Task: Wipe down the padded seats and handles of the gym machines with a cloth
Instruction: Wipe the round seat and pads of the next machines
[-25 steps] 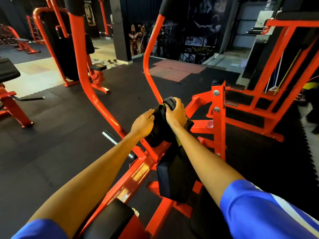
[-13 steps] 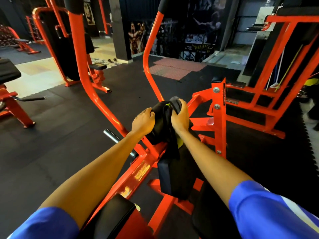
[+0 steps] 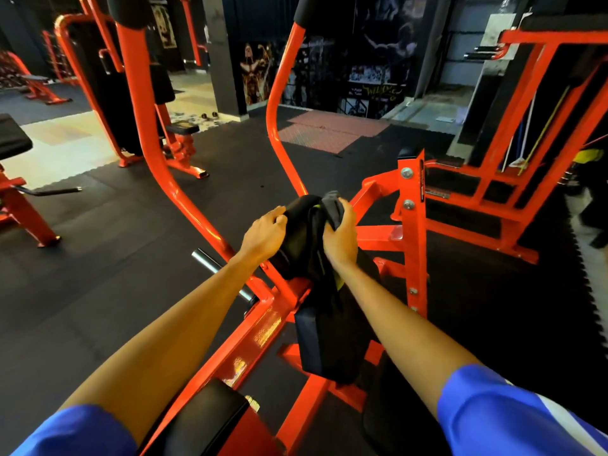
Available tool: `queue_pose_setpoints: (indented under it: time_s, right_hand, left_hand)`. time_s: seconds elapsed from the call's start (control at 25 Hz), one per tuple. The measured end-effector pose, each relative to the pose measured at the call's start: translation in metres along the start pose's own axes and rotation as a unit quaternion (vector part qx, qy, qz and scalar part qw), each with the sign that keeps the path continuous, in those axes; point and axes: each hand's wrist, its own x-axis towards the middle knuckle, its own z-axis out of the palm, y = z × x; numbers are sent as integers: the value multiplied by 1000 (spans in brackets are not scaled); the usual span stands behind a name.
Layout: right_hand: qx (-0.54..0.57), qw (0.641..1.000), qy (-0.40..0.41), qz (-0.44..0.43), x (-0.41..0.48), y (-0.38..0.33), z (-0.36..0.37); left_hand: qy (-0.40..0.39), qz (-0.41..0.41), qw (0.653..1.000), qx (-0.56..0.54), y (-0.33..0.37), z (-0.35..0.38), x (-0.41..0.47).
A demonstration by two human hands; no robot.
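Note:
A black chest pad (image 3: 324, 340) stands upright on the orange machine frame (image 3: 260, 327) right in front of me. A dark cloth (image 3: 333, 205) with a yellow-green edge is draped over the pad's top. My right hand (image 3: 339, 236) grips the cloth against the pad's upper right side. My left hand (image 3: 263, 235) holds the pad's top left edge, fingers curled over it. A black padded seat (image 3: 210, 419) lies below, between my arms. Two orange lever arms (image 3: 279, 103) with black grips rise beyond the pad.
A chrome weight peg (image 3: 210, 263) sticks out left of the frame. More orange machines stand at left (image 3: 138, 103) and right (image 3: 513, 179), and a bench (image 3: 13, 143) sits at the far left edge. Black rubber flooring (image 3: 108, 258) surrounds the machine.
My right hand has shifted the cloth slightly toward the pad's right upper edge. My left hand stays on the pad's top left. The view has tilted a little.

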Motion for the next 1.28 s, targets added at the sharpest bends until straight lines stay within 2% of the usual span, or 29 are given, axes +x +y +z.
queue_pose_setpoints:
  time_s: [0.08, 0.12, 0.28, 0.4, 0.48, 0.56, 0.64, 0.76, 0.88, 0.96, 1.04, 1.16, 1.24, 1.28]
  right_hand:
    - [12, 997, 6, 71, 32, -13, 1]
    - [-2, 997, 10, 73, 34, -20, 4]
    - [-93, 994, -6, -64, -38, -43, 21]
    - [-76, 988, -36, -130, -76, -29, 12]
    - [-62, 994, -2, -86, -48, -28, 9]
    - [-71, 996, 38, 24, -1, -40, 12]
    - [-101, 991, 36, 84, 34, -51, 19]
    - [-135, 990, 20, 27, 9, -65, 32]
    - [-109, 991, 22, -78, -56, -53, 26]
    - [-95, 989, 11, -109, -73, -37, 18]
    - [-88, 993, 30, -74, -51, -25, 14]
    - [-65, 996, 54, 21, 10, -25, 16]
    - [-75, 993, 51, 74, 36, -33, 20]
    - [-87, 992, 49, 74, 37, -38, 24]
  left_hand:
    - [-8, -50, 999, -7, -10, 0, 9]
    - [-9, -64, 998, -13, -15, 1, 12]
    - [-5, -72, 997, -18, -21, 4, 21]
    - [-1, -69, 997, -18, -21, 7, 18]
    - [12, -65, 998, -4, -16, 7, 13]
    - [32, -39, 998, 28, -7, 12, 3]
    - [55, 1, 997, 57, 0, 16, -7]
    - [47, -10, 999, 18, -10, 12, 5]
    - [8, -85, 995, -48, -32, 4, 27]
    - [-4, -116, 992, -58, -36, 6, 28]
    - [2, -107, 994, -33, -25, 10, 19]
    - [27, -40, 999, 13, -9, 13, 3]
    - [28, -21, 999, -8, -11, 12, 4]
    - [23, -33, 999, -37, -16, 10, 10]
